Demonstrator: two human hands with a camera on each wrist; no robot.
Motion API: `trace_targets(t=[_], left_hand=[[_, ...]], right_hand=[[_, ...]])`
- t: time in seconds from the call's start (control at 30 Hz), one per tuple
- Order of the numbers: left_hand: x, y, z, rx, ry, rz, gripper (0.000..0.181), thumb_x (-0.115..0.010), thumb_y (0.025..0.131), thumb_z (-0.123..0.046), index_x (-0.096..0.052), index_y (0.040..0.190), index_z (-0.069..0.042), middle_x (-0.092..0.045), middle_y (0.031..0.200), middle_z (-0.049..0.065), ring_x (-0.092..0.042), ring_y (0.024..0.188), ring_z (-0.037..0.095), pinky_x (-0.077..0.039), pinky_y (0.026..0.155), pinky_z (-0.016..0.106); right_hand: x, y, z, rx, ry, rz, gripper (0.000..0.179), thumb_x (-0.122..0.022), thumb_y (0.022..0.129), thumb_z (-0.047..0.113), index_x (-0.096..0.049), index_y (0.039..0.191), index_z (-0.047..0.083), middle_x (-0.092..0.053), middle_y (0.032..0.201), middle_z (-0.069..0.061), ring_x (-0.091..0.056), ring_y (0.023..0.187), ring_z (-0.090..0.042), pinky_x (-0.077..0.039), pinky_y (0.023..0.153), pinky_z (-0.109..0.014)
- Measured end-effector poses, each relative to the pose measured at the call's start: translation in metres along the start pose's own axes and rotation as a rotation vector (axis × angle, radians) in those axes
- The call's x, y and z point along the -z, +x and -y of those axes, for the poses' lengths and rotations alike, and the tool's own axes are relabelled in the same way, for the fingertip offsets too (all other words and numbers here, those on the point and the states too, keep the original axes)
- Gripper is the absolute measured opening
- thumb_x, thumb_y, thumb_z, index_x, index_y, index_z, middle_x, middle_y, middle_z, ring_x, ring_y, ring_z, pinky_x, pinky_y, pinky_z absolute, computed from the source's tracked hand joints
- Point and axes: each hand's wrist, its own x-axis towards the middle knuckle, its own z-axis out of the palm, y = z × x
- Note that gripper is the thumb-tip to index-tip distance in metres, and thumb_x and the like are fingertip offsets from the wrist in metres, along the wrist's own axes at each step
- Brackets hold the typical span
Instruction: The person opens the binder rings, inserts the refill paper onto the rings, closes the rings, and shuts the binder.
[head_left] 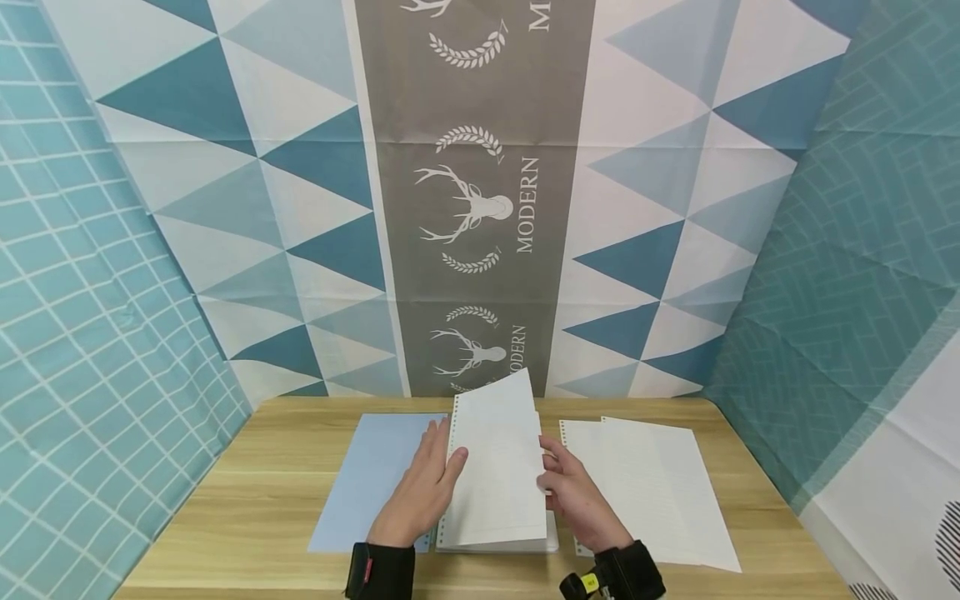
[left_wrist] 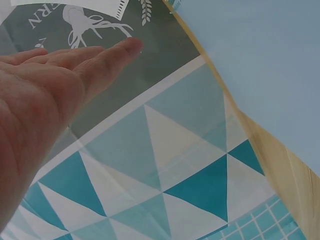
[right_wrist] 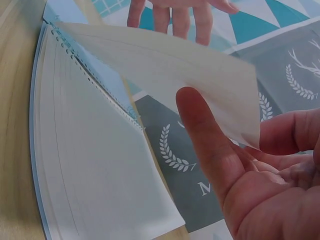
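A loose-leaf notebook lies opened flat, its blue cover (head_left: 367, 475) to the left and a stack of hole-punched pages (right_wrist: 105, 165) to the right. My right hand (head_left: 581, 504) pinches the right edge of a white sheet (head_left: 498, 475), thumb on the near face and fingers behind. This sheet is lifted and bowed above the stack, its punched edge near the binding rings (right_wrist: 85, 62). At the punched edge my left hand (head_left: 422, 496) is held with straight fingers, over the cover's inner side. In the left wrist view that hand's palm shows, holding nothing.
Loose punched white sheets (head_left: 667, 492) overlap each other on the wooden table (head_left: 247, 492), right of the notebook. Behind the table rises a patterned cloth backdrop (head_left: 480, 267), with teal cloth walls on both sides.
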Motion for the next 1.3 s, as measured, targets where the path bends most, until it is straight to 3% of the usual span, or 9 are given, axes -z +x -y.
trace_targets(t=[0.27,0.43,0.7,0.9,1.1,1.3], left_hand=[[-0.001,0.000,0.002,0.003,-0.010,0.007,0.078,-0.028,0.106,-0.060,-0.013,0.164,-0.009,-0.009,0.171,0.020,-0.012,0.158,0.042,-0.020,0.121,0.069],[-0.001,0.000,0.002,0.008,-0.016,0.010,0.079,-0.027,0.106,-0.061,-0.012,0.164,-0.010,-0.009,0.171,0.020,-0.012,0.158,0.042,-0.021,0.120,0.070],[-0.001,0.001,0.001,0.006,-0.007,0.013,0.079,-0.027,0.106,-0.060,-0.013,0.164,-0.008,-0.008,0.171,0.020,-0.011,0.158,0.042,-0.020,0.122,0.068],[-0.002,0.001,0.002,0.012,-0.009,0.015,0.077,-0.030,0.107,-0.058,-0.013,0.164,-0.009,-0.009,0.171,0.020,-0.011,0.158,0.042,-0.020,0.121,0.069],[-0.002,0.001,0.001,0.022,-0.010,0.021,0.074,-0.032,0.108,-0.054,-0.013,0.164,-0.008,-0.009,0.171,0.021,-0.011,0.158,0.042,-0.020,0.121,0.069],[-0.002,0.000,0.002,0.029,-0.005,0.021,0.080,-0.029,0.106,-0.062,-0.014,0.164,-0.009,-0.010,0.171,0.019,-0.012,0.159,0.041,-0.020,0.122,0.068]], right_hand=[[0.002,0.002,-0.003,-0.013,0.010,-0.019,0.071,-0.046,0.096,0.001,-0.020,0.161,0.008,-0.040,0.154,-0.026,-0.051,0.089,-0.018,-0.037,0.063,-0.023],[0.003,0.004,-0.005,-0.016,0.005,-0.032,0.070,-0.045,0.096,0.001,-0.021,0.161,0.008,-0.043,0.151,-0.025,-0.049,0.084,-0.017,-0.036,0.062,-0.023],[0.002,0.007,-0.011,-0.038,-0.020,-0.042,0.066,-0.045,0.097,0.003,-0.024,0.160,0.007,-0.039,0.153,-0.027,-0.053,0.099,-0.022,-0.044,0.074,-0.030],[0.002,0.007,-0.012,-0.023,-0.009,-0.024,0.064,-0.043,0.100,0.004,-0.025,0.160,0.007,-0.052,0.143,-0.023,-0.058,0.101,-0.021,-0.051,0.080,-0.032],[0.003,0.007,-0.010,-0.007,-0.014,-0.010,0.063,-0.043,0.101,0.005,-0.024,0.161,0.009,-0.055,0.143,-0.021,-0.059,0.104,-0.020,-0.052,0.082,-0.032],[0.003,0.005,-0.008,0.016,-0.067,-0.025,0.059,-0.042,0.104,0.006,-0.027,0.161,0.010,-0.053,0.145,-0.024,-0.061,0.109,-0.021,-0.053,0.084,-0.034]])
